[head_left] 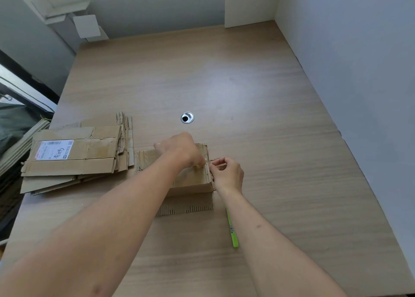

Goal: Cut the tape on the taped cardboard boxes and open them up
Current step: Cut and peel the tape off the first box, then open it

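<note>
**Brown box, tape end at its right edge**

Corrugated cardboard is what you have under both hands — a small cardboard box [190,184], worn and frayed along its near flap, sitting on the wooden surface [247,83] just in front of you. Its long axis runs left to right across your view.

Your left hand [179,149] reaches over the top of the box, fingers curled down onto its right portion; something yellow shows beneath them, but you cannot tell what it is or whether that grip holds it. Your right hand [228,173] sits just off the right edge of the box, thumb and forefinger pinching what looks like a strip of clear tape [210,162] — glossy, thin, hard to make out.

So the tape lies between your two hands, right hand nearer its free end. Peeling probably wants a pull away to the right while the left pins the box.

Beside your right forearm lies a green utility knife [232,231], untouched. Flattened cardboard [76,157], one sheet carrying a shipping label [54,149], is stacked well to the left.
</note>
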A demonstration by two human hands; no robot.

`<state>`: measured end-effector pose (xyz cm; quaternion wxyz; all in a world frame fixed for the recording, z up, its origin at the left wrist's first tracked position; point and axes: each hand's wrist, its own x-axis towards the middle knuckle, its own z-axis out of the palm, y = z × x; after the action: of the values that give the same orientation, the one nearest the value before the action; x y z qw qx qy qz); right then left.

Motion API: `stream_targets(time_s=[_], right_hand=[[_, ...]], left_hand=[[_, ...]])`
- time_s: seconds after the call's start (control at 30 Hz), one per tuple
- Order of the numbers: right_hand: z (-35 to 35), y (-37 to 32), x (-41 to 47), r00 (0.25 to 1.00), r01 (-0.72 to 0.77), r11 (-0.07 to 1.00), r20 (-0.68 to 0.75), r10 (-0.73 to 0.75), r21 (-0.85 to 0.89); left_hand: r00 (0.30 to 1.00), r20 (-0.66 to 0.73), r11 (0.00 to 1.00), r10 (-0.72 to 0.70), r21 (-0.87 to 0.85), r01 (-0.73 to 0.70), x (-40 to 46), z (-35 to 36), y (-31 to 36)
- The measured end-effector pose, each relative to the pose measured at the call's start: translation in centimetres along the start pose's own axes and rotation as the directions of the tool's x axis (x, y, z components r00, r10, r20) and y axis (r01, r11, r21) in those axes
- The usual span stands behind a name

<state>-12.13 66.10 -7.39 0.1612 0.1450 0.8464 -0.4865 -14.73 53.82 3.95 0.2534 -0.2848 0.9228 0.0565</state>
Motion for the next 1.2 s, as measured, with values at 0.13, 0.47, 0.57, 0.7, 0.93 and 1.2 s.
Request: stream_targets(time_s=[0.13, 0.47, 0.57, 0.7, 0.93, 1.2], right_hand=[[-0.4, 0.2, -1.6, 0.944, 0.290, 0.957, -0.167, -0.286, -0.002], [1.0, 1.0, -4.9, 0.913, 0.389, 0.915, 0.085, -0.398, 0.106], [1.0, 0.5, -4.9, 0.916, 0.381, 0.924, 0.127, -0.382, 0.030], [1.1, 0.0, -5.2, 0.922, 0.358, 0.934, 0.158, -0.353, -0.004], [1.9, -1.6, -6.1, 0.967, 0.241, 0.969, 0.098, -0.236, -0.045], [2.2, -1.9, -6.4, 0.977, 0.206, 0.976, 0.062, -0.202, -0.063]], left_hand=[[1.000, 0.000, 1.000, 0.008, 0.011, -0.008, -0.1, 0.0, 0.1], [0.949, 0.115, 0.931, 0.295, -0.258, -0.258, -0.4, -0.4, -3.8], [0.903, 0.100, 0.813, 0.417, -0.485, -0.322, -1.0, -1.5, -5.8], [0.858, -0.015, 0.734, 0.514, -0.509, -0.449, -1.6, -2.6, -7.4], [0.887, 0.083, 0.850, 0.455, -0.337, -0.405, -2.1, -2.9, -9.8], [0.901, 0.273, 0.941, 0.338, -0.130, -0.314, -2.5, -3.4, -12.0]])
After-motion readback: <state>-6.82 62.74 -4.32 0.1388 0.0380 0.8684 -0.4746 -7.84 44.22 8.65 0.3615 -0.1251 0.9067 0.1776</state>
